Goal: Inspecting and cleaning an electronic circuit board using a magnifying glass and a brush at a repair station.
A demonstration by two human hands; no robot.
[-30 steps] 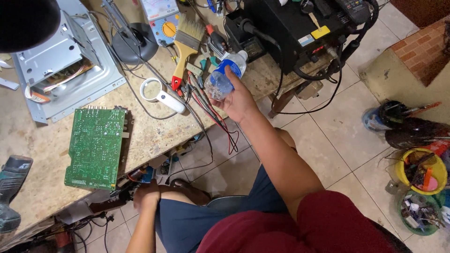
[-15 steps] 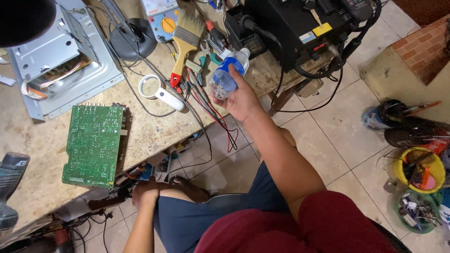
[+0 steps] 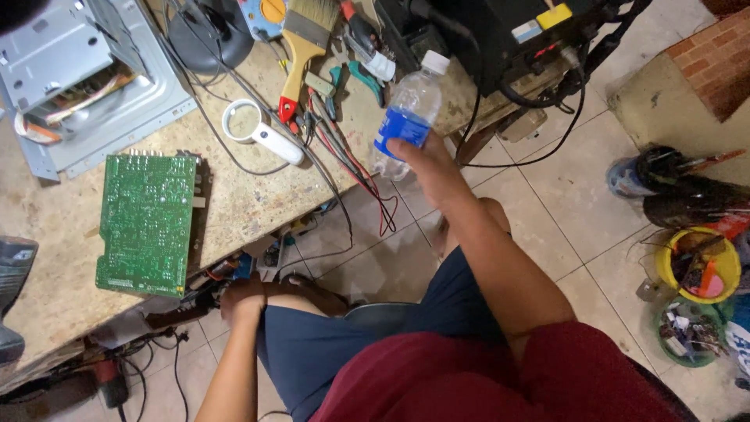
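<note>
1. Left hand, lower left of frame: resting on the knee as before; grip unclear.
2. Right hand, centre: fingers wrapped around the water bottle, now lifted off the workbench edge.
3. Green circuit board, left: untouched.

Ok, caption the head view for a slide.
Right hand lifts a clear plastic bottle with blue label beside a green circuit board on the workbench.

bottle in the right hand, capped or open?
Capped: the white cap sits on the neck of the clear plastic bottle, which the right hand grips near its base. Fill level: cannot tell.
</note>
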